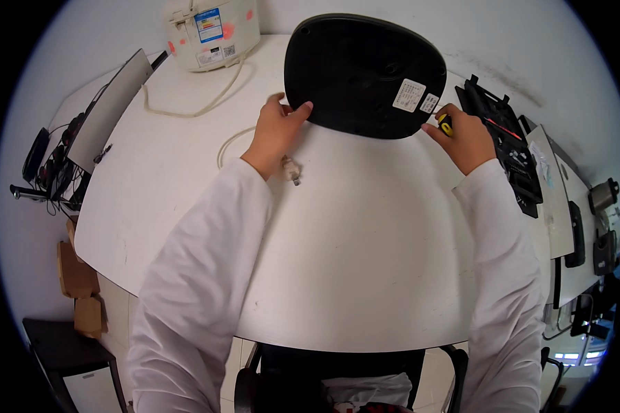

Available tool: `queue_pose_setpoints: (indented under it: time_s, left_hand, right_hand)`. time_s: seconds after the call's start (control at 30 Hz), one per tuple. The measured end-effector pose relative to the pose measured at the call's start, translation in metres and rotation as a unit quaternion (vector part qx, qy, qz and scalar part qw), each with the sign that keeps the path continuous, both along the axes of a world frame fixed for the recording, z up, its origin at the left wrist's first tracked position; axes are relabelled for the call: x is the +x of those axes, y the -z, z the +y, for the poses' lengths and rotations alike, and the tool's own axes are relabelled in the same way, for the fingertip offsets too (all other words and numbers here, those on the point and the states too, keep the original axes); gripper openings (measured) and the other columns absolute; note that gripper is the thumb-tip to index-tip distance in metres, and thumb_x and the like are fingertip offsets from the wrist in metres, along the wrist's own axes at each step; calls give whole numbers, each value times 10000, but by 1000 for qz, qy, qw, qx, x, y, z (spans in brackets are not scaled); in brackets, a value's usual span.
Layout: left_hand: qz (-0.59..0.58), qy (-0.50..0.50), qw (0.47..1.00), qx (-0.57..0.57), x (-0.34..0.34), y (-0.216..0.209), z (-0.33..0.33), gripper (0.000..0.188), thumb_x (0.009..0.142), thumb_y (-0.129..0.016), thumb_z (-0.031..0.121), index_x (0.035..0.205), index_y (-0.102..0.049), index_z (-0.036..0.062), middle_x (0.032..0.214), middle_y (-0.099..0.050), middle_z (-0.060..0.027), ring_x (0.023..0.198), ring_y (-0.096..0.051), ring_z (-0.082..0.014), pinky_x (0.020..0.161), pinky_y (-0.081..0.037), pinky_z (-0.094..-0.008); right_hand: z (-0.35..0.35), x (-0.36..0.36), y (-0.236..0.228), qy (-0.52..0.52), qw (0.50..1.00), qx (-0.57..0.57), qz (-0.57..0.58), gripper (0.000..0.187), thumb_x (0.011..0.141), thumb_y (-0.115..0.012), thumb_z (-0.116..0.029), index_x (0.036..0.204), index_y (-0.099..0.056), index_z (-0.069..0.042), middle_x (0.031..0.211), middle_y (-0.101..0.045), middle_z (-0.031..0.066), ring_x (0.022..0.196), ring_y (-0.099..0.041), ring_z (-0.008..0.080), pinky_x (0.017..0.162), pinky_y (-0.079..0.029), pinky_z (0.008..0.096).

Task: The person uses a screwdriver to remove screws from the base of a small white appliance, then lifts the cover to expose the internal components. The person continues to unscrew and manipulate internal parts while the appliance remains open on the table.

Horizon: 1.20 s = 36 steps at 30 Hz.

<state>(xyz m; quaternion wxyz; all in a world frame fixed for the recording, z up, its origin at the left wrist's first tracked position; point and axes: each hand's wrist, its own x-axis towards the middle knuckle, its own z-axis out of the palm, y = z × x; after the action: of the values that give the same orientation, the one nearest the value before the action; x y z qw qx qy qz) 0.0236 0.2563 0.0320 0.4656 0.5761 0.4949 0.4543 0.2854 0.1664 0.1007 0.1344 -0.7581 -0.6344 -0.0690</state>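
Head view: black rounded panel (355,76) tilted up at the far part of the white surface (365,261), two pale labels on the face shown. Left hand (277,134) part-closed on its lower left edge, thumb on the face. Right hand (467,140) curled at the lower right corner, with a yellow-and-black tool (446,124) in its fingers; grip on the panel there unclear. Plug (292,170) lies near the left wrist. White appliance (217,41) far left; black tool case (504,138) right.

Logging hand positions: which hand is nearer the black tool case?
Right. The right hand is just left of the black tool case; the left hand is farther left, at the lower left of the dark panel.
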Motion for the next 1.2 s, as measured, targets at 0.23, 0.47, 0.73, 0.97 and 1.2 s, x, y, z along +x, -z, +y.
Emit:
queue_pose_setpoints:
  time_s: [0.23,0.47,0.73,0.97,1.2]
  left_hand:
    - [-57,31,998,-21,2,8,18,491,872,-625,363,1132,-541,-45,1073,-586,-88,997,-506,-161,930,-351,-299]
    - [-227,44,972,-32,18,-39,26,468,909,-568,358,1142,-489,-40,1069,-575,-95,997,-552,-210,932,-439,-350]
    - [-286,77,953,-70,28,-69,24,427,943,-504,350,1164,-475,-15,1105,-571,-121,973,-578,-228,891,-489,-365]
    - [-292,61,952,-77,32,-67,22,445,946,-492,366,1181,-469,-11,1112,-571,-117,973,-579,-228,878,-492,-353]
    - [-303,57,948,-82,33,-62,23,461,942,-498,365,1201,-472,-15,1110,-563,-125,979,-576,-236,853,-515,-341]
  right_hand:
    - [15,6,4,-13,995,-11,96,530,785,-672,-451,1032,-625,16,877,-662,197,814,-648,325,749,-506,365]
    - [30,10,-30,-38,977,91,190,472,800,-659,-410,984,-626,23,778,-656,180,645,-636,303,671,-496,334]
    - [-31,25,-90,-180,957,110,200,404,832,-641,-247,1131,-513,-8,913,-599,131,845,-580,195,794,-451,283]
    - [-183,-31,-151,-182,972,148,14,331,840,-594,-159,1129,-513,-18,1046,-585,135,1003,-562,220,885,-422,304]
    - [-188,-18,-90,-334,841,351,239,550,731,-740,-339,1107,-436,-77,1052,-614,235,981,-625,318,858,-499,358]
